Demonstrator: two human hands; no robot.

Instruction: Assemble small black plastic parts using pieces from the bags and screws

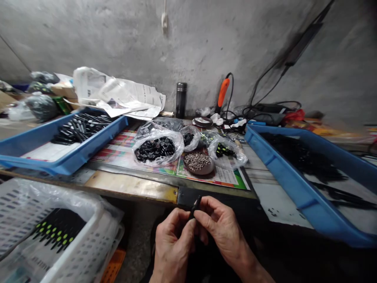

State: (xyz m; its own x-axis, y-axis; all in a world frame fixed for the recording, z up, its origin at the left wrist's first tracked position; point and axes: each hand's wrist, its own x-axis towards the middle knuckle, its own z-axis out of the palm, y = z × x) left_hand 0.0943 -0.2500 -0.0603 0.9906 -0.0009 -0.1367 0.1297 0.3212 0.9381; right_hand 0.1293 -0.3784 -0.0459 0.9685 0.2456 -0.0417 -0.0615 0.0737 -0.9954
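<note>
In front of the bench edge my left hand [176, 236] and my right hand [219, 226] meet, their fingers pinched around a small black part [194, 207]. It stands tilted, its upper end showing above the fingertips; the lower end is hidden, so its exact kind cannot be told. Just beyond the hands, a brown dish [203, 170] holds many small metal pins [196, 160]. Around it lie a plastic bag of black discs [155, 149], a smaller bag of black pieces [188, 138] and a bag of black and yellow-green pieces [225, 151].
Blue trays stand left [70, 163] and right [294, 188], both with black parts. A white basket [88, 228] with black and green pieces sits low at left. Behind are newspapers [126, 94], a dark flask [181, 100] and an orange-handled tool [223, 92] with a cable.
</note>
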